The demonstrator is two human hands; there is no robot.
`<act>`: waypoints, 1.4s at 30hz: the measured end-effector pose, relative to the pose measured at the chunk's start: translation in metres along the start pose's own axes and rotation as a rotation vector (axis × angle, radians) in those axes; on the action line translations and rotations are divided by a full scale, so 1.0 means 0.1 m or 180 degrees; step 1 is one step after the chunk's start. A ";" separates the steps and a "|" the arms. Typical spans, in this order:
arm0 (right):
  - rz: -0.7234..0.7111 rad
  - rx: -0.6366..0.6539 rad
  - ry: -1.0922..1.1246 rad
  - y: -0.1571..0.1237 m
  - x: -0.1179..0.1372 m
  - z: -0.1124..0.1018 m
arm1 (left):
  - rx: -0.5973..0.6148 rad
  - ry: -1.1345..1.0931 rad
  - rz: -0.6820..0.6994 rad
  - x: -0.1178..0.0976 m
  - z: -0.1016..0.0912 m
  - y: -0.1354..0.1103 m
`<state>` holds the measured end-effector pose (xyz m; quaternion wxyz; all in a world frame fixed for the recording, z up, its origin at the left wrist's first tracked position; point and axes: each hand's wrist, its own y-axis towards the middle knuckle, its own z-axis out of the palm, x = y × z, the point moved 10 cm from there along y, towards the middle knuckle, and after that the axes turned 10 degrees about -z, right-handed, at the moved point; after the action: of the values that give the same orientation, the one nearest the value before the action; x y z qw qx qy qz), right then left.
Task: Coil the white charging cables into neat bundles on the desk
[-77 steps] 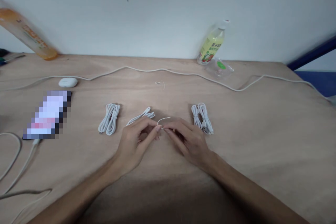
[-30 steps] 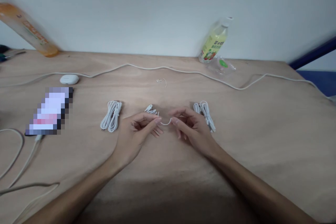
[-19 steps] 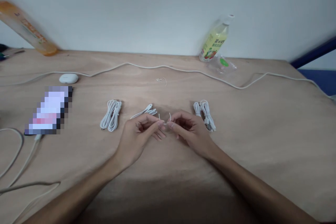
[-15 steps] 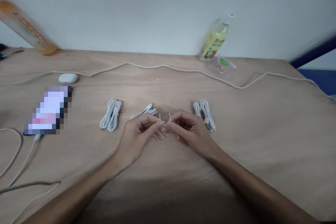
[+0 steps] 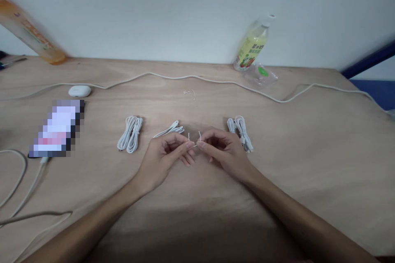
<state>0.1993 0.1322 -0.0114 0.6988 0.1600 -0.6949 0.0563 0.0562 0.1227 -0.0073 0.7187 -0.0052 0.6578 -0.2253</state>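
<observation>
Between them, my left hand and my right hand hold a short white twist tie, each pinching it with thumb and forefinger. Its two ends stick up above my fingertips, and a small stretch shows in the gap. Just beyond my left hand lies a white cable, partly hidden by that hand. A bundled white cable rests behind my right hand, partly covered by it. Further left is another bundled white cable, tied in the middle. Several loose white twist ties lie farther back on the wooden table.
At the left are a phone with a cable plugged in and a white earbud case. A long white cord crosses the table's back. An orange bottle, a yellow drink bottle and a clear plastic wrapper stand or lie near the wall.
Almost nothing differs. Both hands keep their pinch on the twist tie, and the view has shifted very slightly.
</observation>
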 end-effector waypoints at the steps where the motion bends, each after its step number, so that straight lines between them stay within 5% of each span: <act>1: 0.0014 0.0020 0.0039 0.00 0.00 0.01 | -0.0026 0.0001 0.0007 0.00 0.00 0.00; 42: -0.0178 -0.0029 0.0240 0.01 0.04 0.01 | -0.0184 0.0034 0.0095 -0.05 -0.04 -0.03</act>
<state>0.1978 0.1318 -0.0074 0.7266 0.1739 -0.6636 0.0396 0.0515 0.1228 -0.0024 0.7180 -0.0150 0.6678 -0.1955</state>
